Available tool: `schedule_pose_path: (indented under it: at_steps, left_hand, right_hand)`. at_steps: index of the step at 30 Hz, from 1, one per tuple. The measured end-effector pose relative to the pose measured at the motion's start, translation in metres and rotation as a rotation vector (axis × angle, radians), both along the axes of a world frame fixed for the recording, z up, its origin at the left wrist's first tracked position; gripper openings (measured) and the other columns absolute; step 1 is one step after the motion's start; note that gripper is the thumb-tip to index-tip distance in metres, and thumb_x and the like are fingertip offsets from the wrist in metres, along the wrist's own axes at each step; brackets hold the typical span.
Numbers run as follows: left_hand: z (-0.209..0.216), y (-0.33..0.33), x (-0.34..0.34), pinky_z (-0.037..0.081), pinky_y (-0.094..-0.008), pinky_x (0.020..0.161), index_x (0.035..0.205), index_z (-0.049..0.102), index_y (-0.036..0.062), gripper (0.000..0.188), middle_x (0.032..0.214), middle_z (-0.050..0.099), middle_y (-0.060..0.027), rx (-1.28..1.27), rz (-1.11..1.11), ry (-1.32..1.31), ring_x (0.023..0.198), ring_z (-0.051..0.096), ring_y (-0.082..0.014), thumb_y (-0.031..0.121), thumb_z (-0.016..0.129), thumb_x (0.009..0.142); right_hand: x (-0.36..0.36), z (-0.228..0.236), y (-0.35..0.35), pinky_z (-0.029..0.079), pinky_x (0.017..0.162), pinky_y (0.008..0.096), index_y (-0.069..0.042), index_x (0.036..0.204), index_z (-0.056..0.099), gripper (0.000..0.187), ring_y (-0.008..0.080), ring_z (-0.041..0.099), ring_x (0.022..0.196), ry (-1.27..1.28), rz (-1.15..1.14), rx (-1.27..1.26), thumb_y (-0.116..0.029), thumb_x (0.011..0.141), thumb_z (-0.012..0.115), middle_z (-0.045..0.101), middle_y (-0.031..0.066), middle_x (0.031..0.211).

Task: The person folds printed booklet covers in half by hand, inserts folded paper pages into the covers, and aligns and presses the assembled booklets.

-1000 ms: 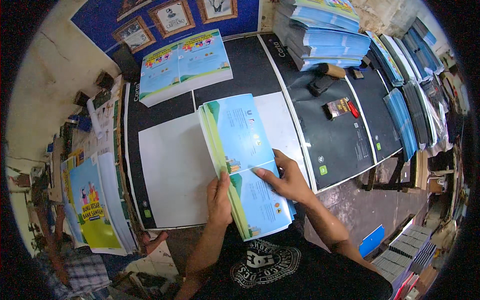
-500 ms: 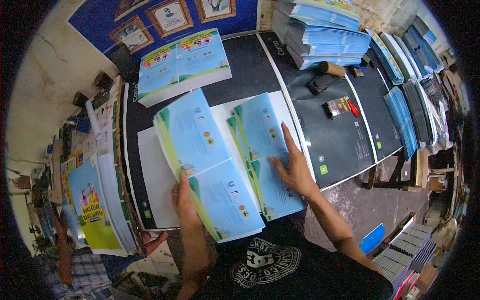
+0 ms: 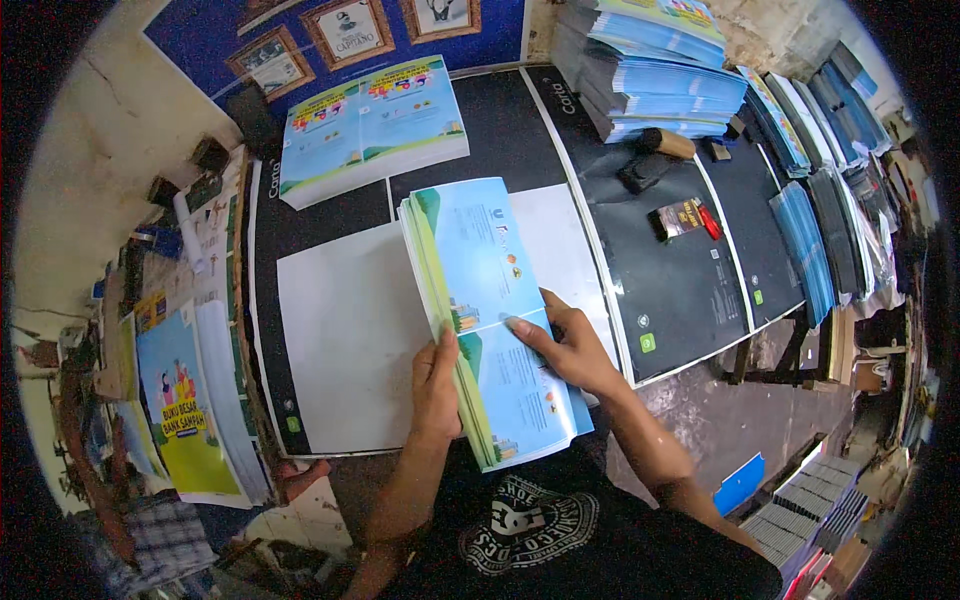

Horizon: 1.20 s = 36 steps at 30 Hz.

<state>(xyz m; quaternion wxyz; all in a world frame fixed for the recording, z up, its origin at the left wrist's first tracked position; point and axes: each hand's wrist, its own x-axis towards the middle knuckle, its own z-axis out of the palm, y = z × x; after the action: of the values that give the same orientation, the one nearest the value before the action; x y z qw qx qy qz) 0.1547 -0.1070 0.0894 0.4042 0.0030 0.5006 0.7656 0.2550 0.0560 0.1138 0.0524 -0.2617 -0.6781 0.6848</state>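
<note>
A stack of folded blue-and-green printed sheets [image 3: 490,250] is between my two hands, slightly tilted over the white paper [image 3: 345,340] on the table. My left hand [image 3: 438,385] presses the stack's left edge, fingers along its green side. My right hand [image 3: 575,350] grips its right edge, the thumb lying on top near the middle crease and the other fingers partly hidden behind the edge. Beyond them, a thick stack of flat, unfolded prints [image 3: 385,115] with the same blue design lies at the back left of the table.
High piles of folded blue prints [image 3: 660,90] stand at the back right. A dark block with a brown roll [image 3: 660,150] and a small packet with a red item [image 3: 683,220] lie on black boards. Large printed covers [image 3: 190,400] are at the left, beside another person's arm [image 3: 85,440].
Two separate stacks, one by each hand, are now together as one. The left stack has moved right onto or against the other, and both hands have closed in on it.
</note>
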Motion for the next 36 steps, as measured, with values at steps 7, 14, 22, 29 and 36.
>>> schedule_pose_path:
  at_steps: [7, 14, 22, 29, 36]
  left_hand:
    - [0.006, -0.002, -0.004, 0.060, -0.0301, 0.075, 0.121, 0.060, -0.0066, 0.049, 0.105, 0.070, -0.0138, -0.020, 0.017, 0.041, 0.088, 0.071, -0.0167, 0.038, 0.045, 0.108]
    - [0.017, -0.004, -0.006, 0.060, -0.0349, 0.082, 0.124, 0.057, -0.0070, 0.052, 0.111, 0.068, -0.0176, 0.026, 0.031, 0.082, 0.097, 0.070, -0.0212, 0.041, 0.045, 0.107]
    - [0.004, 0.001, 0.003, 0.059, -0.0378, 0.087, 0.130, 0.053, -0.0062, 0.058, 0.117, 0.066, -0.0187, 0.039, 0.078, -0.047, 0.104, 0.068, -0.0251, 0.046, 0.046, 0.106]
    - [-0.002, -0.002, 0.001, 0.057, -0.0349, 0.082, 0.127, 0.057, -0.0036, 0.052, 0.112, 0.067, -0.0153, -0.070, 0.077, -0.037, 0.097, 0.068, -0.0213, 0.043, 0.045, 0.107]
    - [0.024, -0.017, -0.011, 0.054, -0.0323, 0.069, 0.109, 0.065, -0.0023, 0.041, 0.096, 0.068, -0.0081, -0.211, 0.195, 0.216, 0.078, 0.065, -0.0150, 0.036, 0.052, 0.105]
  right_hand:
    - [0.003, -0.007, 0.004, 0.049, 0.098, 0.0362, 0.015, 0.104, 0.068, 0.052, 0.0258, 0.059, 0.120, 0.114, 0.031, -0.026, -0.037, 0.097, 0.068, 0.055, 0.0188, 0.139]
    - [0.008, -0.017, 0.001, 0.045, 0.104, 0.0394, 0.015, 0.101, 0.070, 0.052, 0.0326, 0.053, 0.129, 0.191, 0.031, -0.013, -0.037, 0.096, 0.069, 0.052, 0.0232, 0.142]
    - [0.006, -0.011, -0.008, 0.047, 0.101, 0.0387, 0.013, 0.109, 0.069, 0.049, 0.0312, 0.057, 0.124, 0.175, -0.003, -0.038, -0.035, 0.097, 0.067, 0.054, 0.0226, 0.140]
    - [0.010, -0.015, -0.009, 0.048, 0.100, 0.0390, 0.011, 0.111, 0.069, 0.042, 0.0296, 0.056, 0.126, 0.290, -0.004, -0.068, -0.029, 0.099, 0.066, 0.054, 0.0216, 0.140]
    - [0.013, -0.017, 0.001, 0.049, 0.098, 0.0367, 0.010, 0.109, 0.070, 0.041, 0.0263, 0.059, 0.121, 0.286, 0.017, 0.080, -0.029, 0.095, 0.070, 0.057, 0.0206, 0.136]
